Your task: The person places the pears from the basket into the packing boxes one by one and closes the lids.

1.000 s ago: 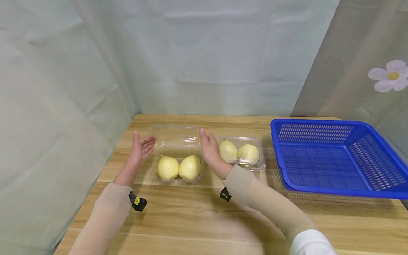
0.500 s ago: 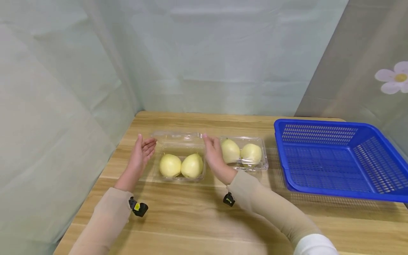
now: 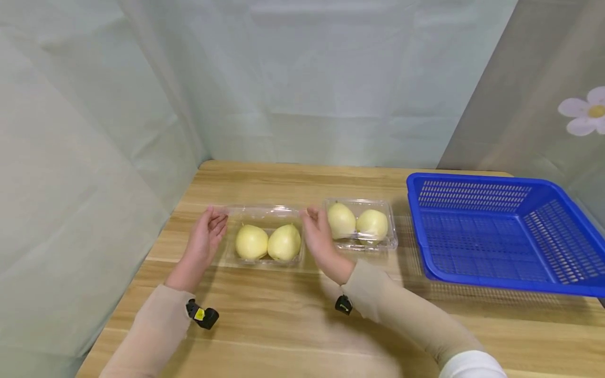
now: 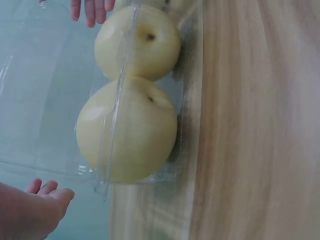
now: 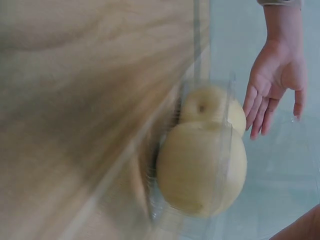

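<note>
Two pale yellow pears sit side by side in a clear plastic clamshell box on the table. Its hinged lid is raised at the far side and tilts over the fruit. At the left end of the lid is my left hand, fingers extended and thumb up by the lid's corner. My right hand stands at the opposite end, its fingertips at the lid's right corner. The left wrist view shows the lid's edge crossing in front of the pears. Through the clear plastic both fruits are visible.
Just right of my right hand is a second clear box, closed, with two more pears. A large blue perforated basket occupies the right side of the wooden table. Pale cloth hangs behind the table.
The lid has come down from near upright toward the pears, with both hands following at its ends and lowering slightly. The second box and the basket have stayed put.
</note>
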`<state>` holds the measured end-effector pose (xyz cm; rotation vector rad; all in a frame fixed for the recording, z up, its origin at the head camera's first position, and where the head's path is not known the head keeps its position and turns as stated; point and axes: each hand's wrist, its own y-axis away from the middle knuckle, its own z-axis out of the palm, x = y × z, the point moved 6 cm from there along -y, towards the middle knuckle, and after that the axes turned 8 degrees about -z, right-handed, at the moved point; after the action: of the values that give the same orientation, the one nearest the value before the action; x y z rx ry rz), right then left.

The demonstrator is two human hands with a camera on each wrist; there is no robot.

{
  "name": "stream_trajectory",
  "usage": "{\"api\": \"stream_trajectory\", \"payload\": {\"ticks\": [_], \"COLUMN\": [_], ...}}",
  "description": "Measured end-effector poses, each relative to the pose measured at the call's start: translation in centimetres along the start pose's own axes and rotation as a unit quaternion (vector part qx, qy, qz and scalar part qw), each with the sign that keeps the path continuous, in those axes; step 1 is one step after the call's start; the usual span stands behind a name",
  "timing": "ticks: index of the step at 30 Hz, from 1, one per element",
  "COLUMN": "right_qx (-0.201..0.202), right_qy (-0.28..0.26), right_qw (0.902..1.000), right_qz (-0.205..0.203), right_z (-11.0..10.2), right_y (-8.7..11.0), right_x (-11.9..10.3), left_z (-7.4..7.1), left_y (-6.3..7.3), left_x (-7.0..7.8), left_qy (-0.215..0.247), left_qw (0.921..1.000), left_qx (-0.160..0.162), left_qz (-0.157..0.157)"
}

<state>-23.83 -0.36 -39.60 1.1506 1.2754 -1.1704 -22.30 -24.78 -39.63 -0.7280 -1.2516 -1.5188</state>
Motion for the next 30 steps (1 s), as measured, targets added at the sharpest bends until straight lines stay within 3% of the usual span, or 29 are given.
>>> {"api": "stream_trajectory", "payload": {"ticks": [4, 13, 20, 30], "right_qx": [0.001, -0.028, -0.036, -0.062], "right_qy": [-0.004, 0.006, 0.025, 0.036], "right_qw": [1.0000, 0.9996, 0.9989, 0.9968], "right_qz": [-0.004, -0.006, -0.018, -0.034], "right_z": [0.1, 0.2, 0.1, 0.0], "right_y": [0.7, 1.7, 2.2, 2.8], "right_x": [0.3, 1.7, 2.3, 3.1], "left_z": [-0.2, -0.8, -1.2, -1.5], "left_y": [0.3, 0.7, 0.9, 1.3], "left_x": [-0.5, -1.5, -2.6, -3.8], "left_qy": [-0.016, -0.034, -0.042, -0.049], "left_qw": [0.9998, 0.9992, 0.9979, 0.9980], "left_qx": [-0.005, 0.023, 0.049, 0.039], "left_qz": [-0.011, 0.003, -0.007, -0.010]}}
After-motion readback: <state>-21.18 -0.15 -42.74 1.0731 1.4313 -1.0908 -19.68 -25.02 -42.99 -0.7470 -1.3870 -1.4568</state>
